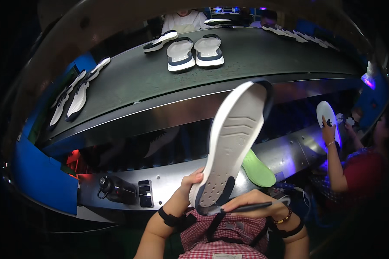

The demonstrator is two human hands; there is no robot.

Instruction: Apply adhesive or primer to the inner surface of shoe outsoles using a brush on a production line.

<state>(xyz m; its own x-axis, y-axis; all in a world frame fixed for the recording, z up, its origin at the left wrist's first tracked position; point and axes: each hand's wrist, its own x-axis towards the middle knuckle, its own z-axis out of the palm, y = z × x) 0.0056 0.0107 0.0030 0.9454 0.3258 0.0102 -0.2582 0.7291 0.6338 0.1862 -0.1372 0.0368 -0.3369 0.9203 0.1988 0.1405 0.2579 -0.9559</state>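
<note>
My left hand (192, 183) is closed around the edge of a white and navy shoe sole (233, 134), tilted upright in front of me with its inner face showing. Grooves cross its upper part and small holes dot the part near my hands. In my right hand (257, 202) I grip a slim dark-handled tool (250, 206); its kind is not clear. The tool's end meets or lies very near the sole's lower end, by a dark navy patch. Behind the sole, a green shoe-shaped piece (259, 170) lies on the metal ledge (177, 172).
Beyond the ledge runs a dark conveyor belt (129, 84) bearing a pair of soles (180, 54) and several others. A black bottle (116, 190) and a phone (145, 194) rest on the ledge at left. To the right a co-worker's hand (328, 129) holds a white sole.
</note>
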